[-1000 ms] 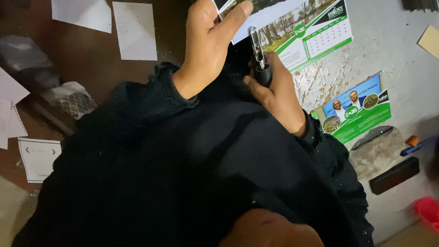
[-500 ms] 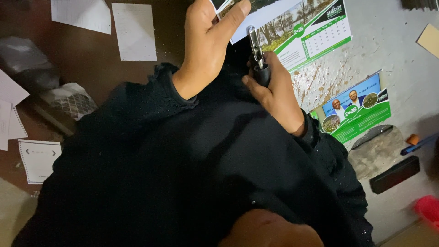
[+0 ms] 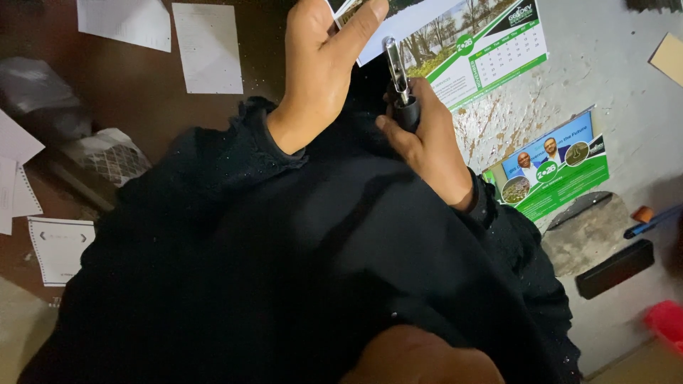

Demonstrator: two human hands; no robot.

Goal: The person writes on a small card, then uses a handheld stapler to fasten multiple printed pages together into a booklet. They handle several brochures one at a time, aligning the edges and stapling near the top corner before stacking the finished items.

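Note:
My left hand (image 3: 320, 78) is raised in front of me, its thumb and fingers pinching the corner of a printed calendar sheet (image 3: 491, 50) with a green band and a landscape photo. Just right of it, my right hand (image 3: 430, 146) grips the black handle of a slim metal tool (image 3: 397, 67) that points up and touches the sheet's edge beside my thumb. Which kind of tool it is I cannot tell. My black sleeves and garment (image 3: 306, 263) fill the middle of the view and hide what lies below.
A green and blue flyer (image 3: 555, 171) lies on the pale, flaking surface at right, near a black bar (image 3: 615, 267), a blue pen (image 3: 651, 222) and a red object (image 3: 669, 321). White papers (image 3: 206, 46) and a spiral-bound sheet (image 3: 60, 247) lie on the brown surface at left.

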